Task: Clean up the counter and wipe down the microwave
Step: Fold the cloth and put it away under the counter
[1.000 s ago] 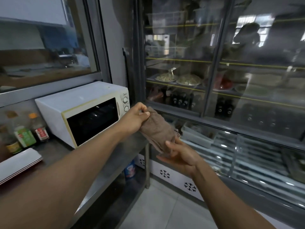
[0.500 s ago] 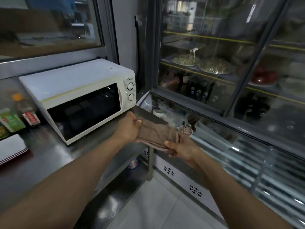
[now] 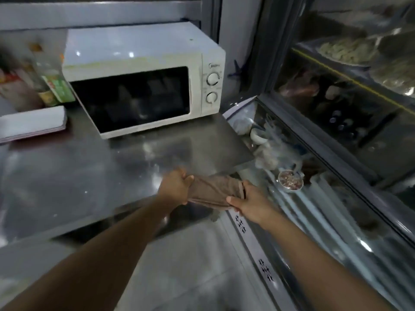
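Microwave (image 3: 143, 79), white, boxy, dark glass door, two round dials on its right panel, is sitting at the back of the steel counter (image 3: 78, 176), door shut. You are holding a brown cloth (image 3: 213, 193), soft and folded into a limp pad, in front of the microwave and just past the counter's front-right corner. Your left hand (image 3: 174, 187) is gripping the cloth's left end, fingers curled round it. Your right hand (image 3: 251, 204) is pinching the right end, thumb on top. The cloth is stretching between both hands, sagging slightly, creased along its length.

Left of the microwave, a flat white stack (image 3: 33, 124) with rounded corners is lying on the counter; what it is, can't tell. Behind that, bottles (image 3: 54, 86) are standing, one with a green label, blurred. The counter is brushed metal, smudged, reflecting light.

Right of the microwave, a glass-fronted display case (image 3: 336, 108) is running along the wall, with plates of pale food (image 3: 345, 50) on a shelf and a small round bowl (image 3: 290, 179) lower down. Below the hands, the floor (image 3: 190, 265) is pale tile.
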{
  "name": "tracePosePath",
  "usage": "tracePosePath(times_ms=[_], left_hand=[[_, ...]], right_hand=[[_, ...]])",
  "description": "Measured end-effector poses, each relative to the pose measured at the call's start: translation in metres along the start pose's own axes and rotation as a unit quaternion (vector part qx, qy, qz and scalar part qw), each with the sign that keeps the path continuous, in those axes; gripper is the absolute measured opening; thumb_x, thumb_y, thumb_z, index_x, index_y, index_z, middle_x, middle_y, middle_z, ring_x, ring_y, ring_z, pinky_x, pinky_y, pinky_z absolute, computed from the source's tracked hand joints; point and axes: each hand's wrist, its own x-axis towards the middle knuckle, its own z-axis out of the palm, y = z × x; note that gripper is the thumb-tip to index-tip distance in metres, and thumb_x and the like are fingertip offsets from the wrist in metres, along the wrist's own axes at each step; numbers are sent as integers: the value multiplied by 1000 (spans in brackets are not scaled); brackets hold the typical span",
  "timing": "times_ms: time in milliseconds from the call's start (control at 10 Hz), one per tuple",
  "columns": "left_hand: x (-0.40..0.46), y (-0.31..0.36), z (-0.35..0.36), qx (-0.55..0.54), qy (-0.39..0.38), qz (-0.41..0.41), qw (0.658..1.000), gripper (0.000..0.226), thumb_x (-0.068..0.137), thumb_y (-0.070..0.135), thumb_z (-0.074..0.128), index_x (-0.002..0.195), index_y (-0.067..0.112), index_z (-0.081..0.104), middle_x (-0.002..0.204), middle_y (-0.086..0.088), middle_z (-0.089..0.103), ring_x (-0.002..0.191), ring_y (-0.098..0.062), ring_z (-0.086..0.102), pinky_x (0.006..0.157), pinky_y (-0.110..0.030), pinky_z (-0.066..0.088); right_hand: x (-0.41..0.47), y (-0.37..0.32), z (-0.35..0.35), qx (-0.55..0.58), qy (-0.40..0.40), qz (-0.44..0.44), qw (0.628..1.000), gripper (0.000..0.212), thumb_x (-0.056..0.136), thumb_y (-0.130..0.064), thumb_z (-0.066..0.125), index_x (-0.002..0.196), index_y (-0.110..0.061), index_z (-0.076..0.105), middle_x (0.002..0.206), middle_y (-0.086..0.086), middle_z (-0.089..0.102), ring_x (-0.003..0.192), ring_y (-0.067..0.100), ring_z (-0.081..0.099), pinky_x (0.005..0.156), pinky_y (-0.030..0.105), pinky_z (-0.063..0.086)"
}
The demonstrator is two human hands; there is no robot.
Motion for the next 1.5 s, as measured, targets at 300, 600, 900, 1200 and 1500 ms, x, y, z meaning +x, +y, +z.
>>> tracePosePath(times_ms=[300,600,900,1200,1500], left_hand=[[-30,-22,71,-12,41,-157,987,22,95,28,47,93,6,49,88,-20,67,74,-33,67,56,-28,52],[-20,-69,119,0,38,-192,981,26,97,33,42,101,7,46,83,-16,64,54,-24,63,42,-22,43],[22,-136,185,24,34,-182,982,28,98,30,42,109,5,46,87,-17,64,58,-28,63,54,-34,52],[89,-240,303,47,43,-208,976,32,98,28,41,113,0,44,106,-26,62,95,-44,61,81,-46,52],[171,-328,390,41,99,-202,973,34,98,29,38,114,0,46,104,-26,64,94,-43,63,82,-43,50]], right_hand=[[27,62,-12,-29,-127,0,991,21,84,-11,66,98,-10,50,68,4,56,50,12,52,45,20,41],[62,127,17,-37,-157,-2,987,17,86,-11,64,92,-16,49,72,5,60,54,13,58,51,23,45],[114,209,65,-73,-127,-17,989,19,84,-14,65,90,-20,48,69,0,60,46,-1,55,47,12,39],[211,331,136,-142,-109,-18,984,25,85,-21,64,103,-11,51,94,11,65,76,22,61,55,19,37],[309,408,194,-131,-79,-40,987,28,87,-18,63,110,-6,52,98,7,58,93,26,62,76,30,51]])
